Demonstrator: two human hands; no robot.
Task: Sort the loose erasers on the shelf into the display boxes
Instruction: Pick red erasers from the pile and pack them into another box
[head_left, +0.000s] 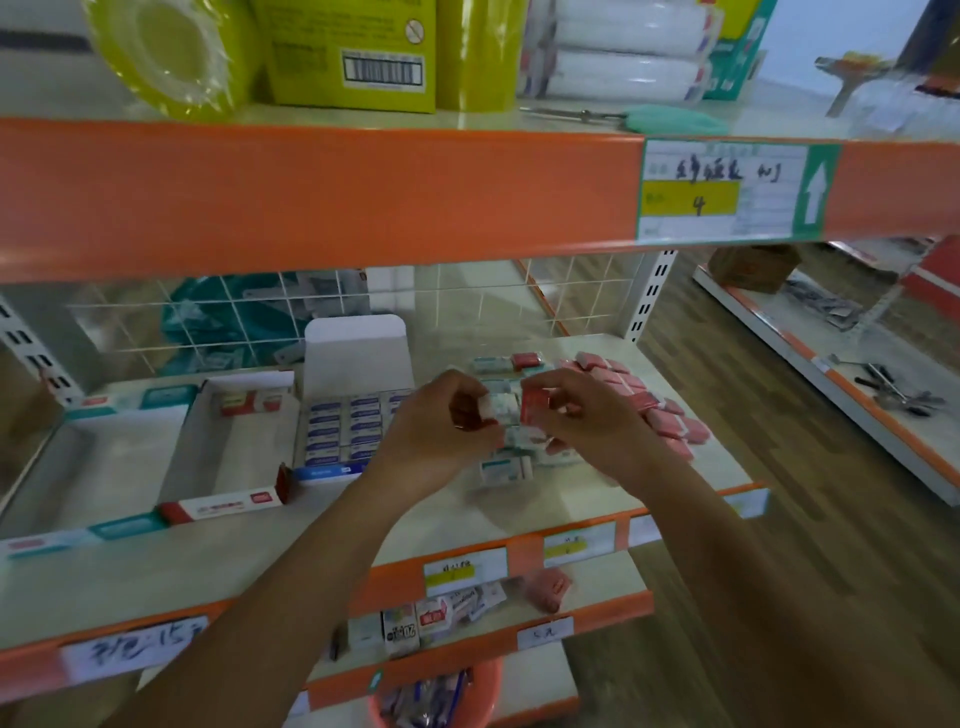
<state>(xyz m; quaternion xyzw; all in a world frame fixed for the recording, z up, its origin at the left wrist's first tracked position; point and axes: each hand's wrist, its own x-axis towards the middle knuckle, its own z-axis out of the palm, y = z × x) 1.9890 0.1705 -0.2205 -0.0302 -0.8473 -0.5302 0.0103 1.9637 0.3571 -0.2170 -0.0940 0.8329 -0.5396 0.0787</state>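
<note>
While open-lidded, box (356, 349) of blue erasers (332, 430)

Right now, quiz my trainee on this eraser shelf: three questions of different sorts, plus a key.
1. True or false: the display box of blue-labelled erasers is empty.
2. The right hand pinches: A) a red eraser; B) a pen; C) a ruler.
3. Which hand grips the white eraser?
Key: 1 false; 2 A; 3 the left hand.
</note>
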